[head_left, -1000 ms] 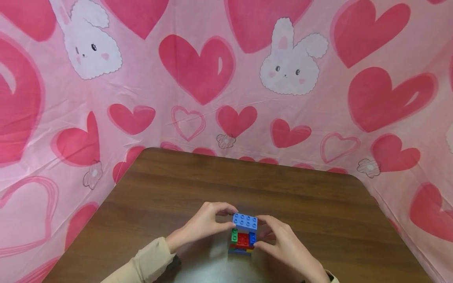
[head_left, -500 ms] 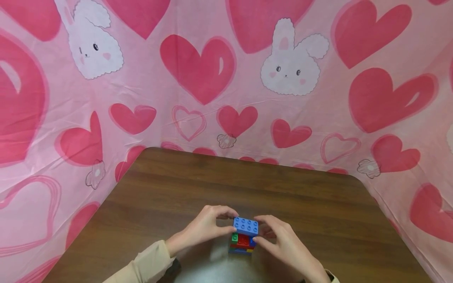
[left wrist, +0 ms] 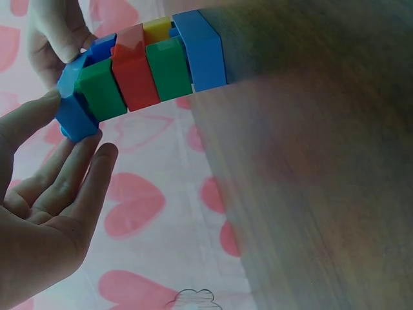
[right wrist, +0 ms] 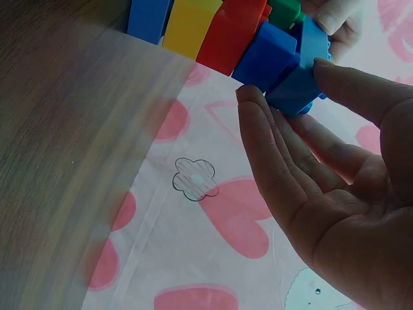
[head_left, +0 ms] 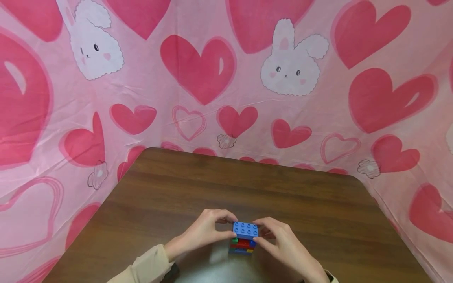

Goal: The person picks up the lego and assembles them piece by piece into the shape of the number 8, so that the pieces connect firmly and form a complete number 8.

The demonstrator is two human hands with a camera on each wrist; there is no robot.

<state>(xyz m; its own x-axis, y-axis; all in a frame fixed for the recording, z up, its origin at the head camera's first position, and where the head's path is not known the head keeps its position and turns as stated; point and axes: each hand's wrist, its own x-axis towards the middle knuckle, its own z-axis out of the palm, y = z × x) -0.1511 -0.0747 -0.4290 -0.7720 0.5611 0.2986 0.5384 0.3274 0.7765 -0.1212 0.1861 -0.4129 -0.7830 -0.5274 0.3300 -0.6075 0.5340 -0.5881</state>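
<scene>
A light blue eight-stud toy brick (head_left: 245, 229) tops a small brick tower near the table's front. My left hand (head_left: 205, 231) pinches its left end between thumb and fingers, and my right hand (head_left: 283, 239) grips the right end the same way. Directly beneath, a green brick (left wrist: 102, 90) and a dark blue brick (right wrist: 266, 59) stand side by side. In both wrist views the top brick looks slightly tilted against them. Further down come a red brick (left wrist: 135, 70), then a green brick (left wrist: 169, 68) beside a yellow brick (right wrist: 191, 27), and a blue base brick (left wrist: 201, 53).
The tower stands on a dark wooden table (head_left: 226, 181). Behind it and at both sides hangs a pink cloth (head_left: 198, 125) printed with hearts and rabbits, meeting the table's edges.
Both hands have lowered the light blue brick onto the tower. The red brick and the two upper bricks, visible earlier from above, are now mostly covered by it.
</scene>
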